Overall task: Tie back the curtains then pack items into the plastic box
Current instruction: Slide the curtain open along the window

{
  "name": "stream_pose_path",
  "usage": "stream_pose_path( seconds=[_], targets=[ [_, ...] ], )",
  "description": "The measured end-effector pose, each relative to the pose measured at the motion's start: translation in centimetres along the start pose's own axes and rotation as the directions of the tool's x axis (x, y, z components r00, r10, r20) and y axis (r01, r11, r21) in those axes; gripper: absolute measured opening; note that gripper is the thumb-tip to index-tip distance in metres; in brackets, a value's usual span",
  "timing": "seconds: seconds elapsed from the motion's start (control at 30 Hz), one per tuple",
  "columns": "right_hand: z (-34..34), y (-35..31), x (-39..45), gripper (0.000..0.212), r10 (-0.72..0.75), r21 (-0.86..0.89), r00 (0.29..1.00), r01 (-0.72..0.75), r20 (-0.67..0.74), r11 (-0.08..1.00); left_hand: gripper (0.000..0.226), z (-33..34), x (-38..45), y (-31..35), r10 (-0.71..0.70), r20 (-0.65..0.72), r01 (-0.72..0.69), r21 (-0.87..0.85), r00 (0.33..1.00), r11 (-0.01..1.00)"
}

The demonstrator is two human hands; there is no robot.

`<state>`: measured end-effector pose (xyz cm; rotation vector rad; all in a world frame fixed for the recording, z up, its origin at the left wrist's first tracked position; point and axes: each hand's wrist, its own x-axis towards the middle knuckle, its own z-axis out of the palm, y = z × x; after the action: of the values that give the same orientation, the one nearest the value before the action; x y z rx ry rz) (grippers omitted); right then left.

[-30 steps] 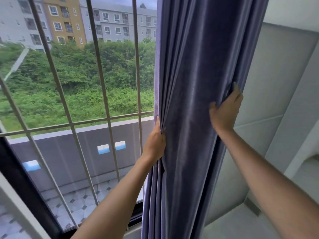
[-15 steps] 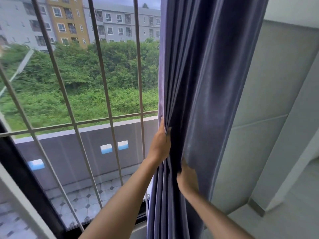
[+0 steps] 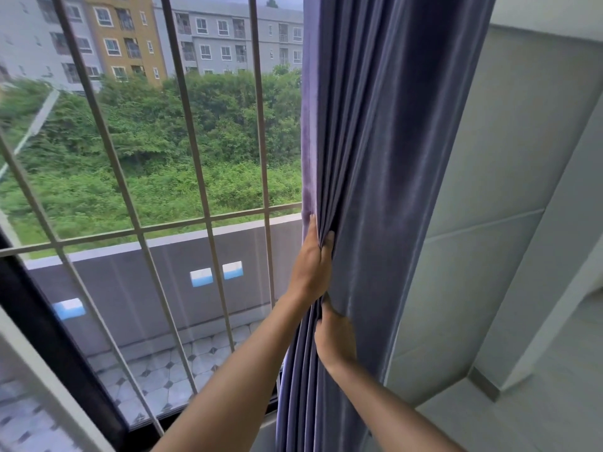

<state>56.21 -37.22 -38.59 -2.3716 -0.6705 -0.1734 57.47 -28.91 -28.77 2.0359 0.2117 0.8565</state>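
Left grip: my left hand (image 3: 311, 267) is closed on the gathered folds of the curtain (image 3: 385, 164) at its window-side edge, thumb and fingers pinching the pleats together from the left.

Right grip: my right hand (image 3: 334, 336) sits just below the left one, pressed into the same bunch of folds. Its fingertips are buried between the pleats, so I cannot tell whether it has fully closed on the cloth or only pushes against it.

Hands to each other: the left is above, the right is below, nearly touching, both on the curtain's left margin.

Curtain at the grip: the pleats narrow to a tight bundle where my left hand pinches them, then hang down past my right wrist in thin parallel ridges.

Curtain overall: purple-grey, hanging upright, drawn to the right side of the window, running out of view at the top and bottom. Its broad smooth face lies to the right of both hands.

Left of the curtain: the window bars (image 3: 195, 177) stand uncovered, touching nothing I hold, with a balcony wall (image 3: 156, 278) and tiled floor beyond the glass.

Farther out: green bushes (image 3: 182, 132) and apartment blocks (image 3: 208, 40).

Right of the curtain: a pale panelled wall (image 3: 483, 223), just beside the fabric's right edge.
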Motion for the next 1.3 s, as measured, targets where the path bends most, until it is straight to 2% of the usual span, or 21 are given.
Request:
stream_pose_path(
  seconds=[0.1, 0.23, 0.3, 0.37, 0.4, 0.43, 0.47, 0.53, 0.57, 0.6, 0.63, 0.7, 0.77, 0.9, 1.03, 1.1, 1.17, 1.2, 1.3],
  targets=[
    [0.2, -0.4, 0.2, 0.058, -0.003, 0.008, 1.000, 0.002, 0.023, 1.000, 0.087, 0.1, 0.0, 0.2, 0.003, 0.032, -0.005, 0.049, 0.999, 0.999],
    [1.1, -0.2, 0.4, 0.056, -0.004, -0.019, 1.000, 0.004, 0.025, 1.000, 0.067, 0.7, 0.5, -0.2, 0.057, 0.035, -0.061, 0.139, 0.998, 0.988],
    [0.9, -0.1, 0.7, 0.058, -0.021, 0.043, 0.994, 0.016, 0.104, 0.999, 0.070, 0.6, 0.7, -0.3, 0.040, 0.009, -0.041, 0.155, 0.999, 0.987],
    [-0.9, 0.0, 1.5, 0.065, -0.113, 0.141, 0.975, 0.086, 0.191, 0.986, 0.072, 0.2, 0.9, -0.5, 0.025, -0.013, -0.023, 0.156, 1.000, 0.988],
    [-2.6, 0.1, 2.3, 0.064, -0.163, 0.167, 0.975, 0.138, 0.150, 0.976, 0.072, 0.0, 1.0, -0.6, 0.035, -0.016, -0.032, 0.147, 0.999, 0.989],
    [-4.7, 0.3, 3.4, 0.060, -0.195, 0.201, 0.981, 0.186, 0.023, 0.962, 0.074, -0.2, 1.1, -0.8, 0.046, -0.013, -0.044, 0.137, 0.999, 0.990],
    [-7.2, 0.5, 4.9, 0.054, -0.200, 0.241, 0.967, 0.235, -0.160, 0.942, 0.075, -0.4, 1.2, -1.1, 0.052, -0.008, -0.050, 0.131, 0.999, 0.990],
    [-12.8, 0.8, 7.8, 0.059, -0.162, 0.290, 0.836, 0.354, -0.524, 0.889, 0.079, -0.6, 1.3, -1.6, 0.051, 0.003, -0.051, 0.131, 0.999, 0.990],
    [-15.1, 1.5, 9.5, 0.067, -0.119, 0.321, 0.774, 0.391, -0.622, 0.862, 0.081, -0.7, 1.4, -1.8, 0.045, 0.008, -0.045, 0.133, 0.999, 0.990],
    [-17.6, 2.1, 11.1, 0.077, -0.046, 0.399, 0.766, 0.384, -0.642, 0.833, 0.082, -0.8, 1.5, -1.8, 0.036, 0.012, -0.038, 0.135, 0.999, 0.990],
    [-19.6, 2.6, 12.5, 0.088, 0.051, 0.515, 0.804, 0.329, -0.592, 0.791, 0.081, -0.9, 1.5, -1.9, 0.032, 0.016, -0.034, 0.139, 0.999, 0.990],
    [-22.4, 4.2, 14.9, 0.106, 0.201, 0.689, 0.903, 0.131, -0.379, 0.713, 0.078, -1.1, 1.8, -1.9, 0.030, 0.030, -0.034, 0.144, 0.999, 0.989],
    [-22.8, 5.8, 15.9, 0.102, 0.188, 0.725, 0.963, 0.009, -0.191, 0.689, 0.077, -1.1, 2.0, -1.9, 0.032, 0.045, -0.038, 0.142, 0.998, 0.989],
    [-18.9, 6.8, 15.2, 0.069, 0.120, 0.573, 0.990, -0.060, -0.068, 0.818, 0.074, -1.3, 1.8, -1.5, 0.023, 0.062, -0.030, 0.114, 0.998, 0.993],
    [-14.1, 6.2, 12.4, 0.051, 0.100, 0.394, 0.995, -0.101, 0.021, 0.914, 0.073, -1.3, 1.4, -0.9, -0.012, 0.040, 0.008, 0.093, 0.999, 0.996],
    [-12.2, 5.2, 10.6, 0.035, 0.054, 0.288, 0.998, -0.064, 0.044, 0.956, 0.072, -1.2, 1.4, -0.7, -0.017, 0.038, 0.014, 0.092, 0.999, 0.996],
    [-10.2, 4.2, 8.6, 0.019, 0.014, 0.253, 0.997, -0.035, 0.081, 0.967, 0.069, -1.2, 1.2, -0.5, -0.006, 0.036, 0.002, 0.104, 0.999, 0.995],
    [-9.0, 3.9, 7.7, 0.014, 0.007, 0.227, 0.992, -0.036, 0.127, 0.973, 0.066, -1.1, 1.0, -0.3, -0.002, 0.036, -0.002, 0.110, 0.999, 0.994],
    [-5.4, 3.9, 5.6, 0.019, -0.018, 0.198, 0.973, -0.029, 0.231, 0.980, 0.050, -0.9, 0.8, -0.5, 0.000, 0.034, -0.003, 0.097, 0.999, 0.995]
  ],
)
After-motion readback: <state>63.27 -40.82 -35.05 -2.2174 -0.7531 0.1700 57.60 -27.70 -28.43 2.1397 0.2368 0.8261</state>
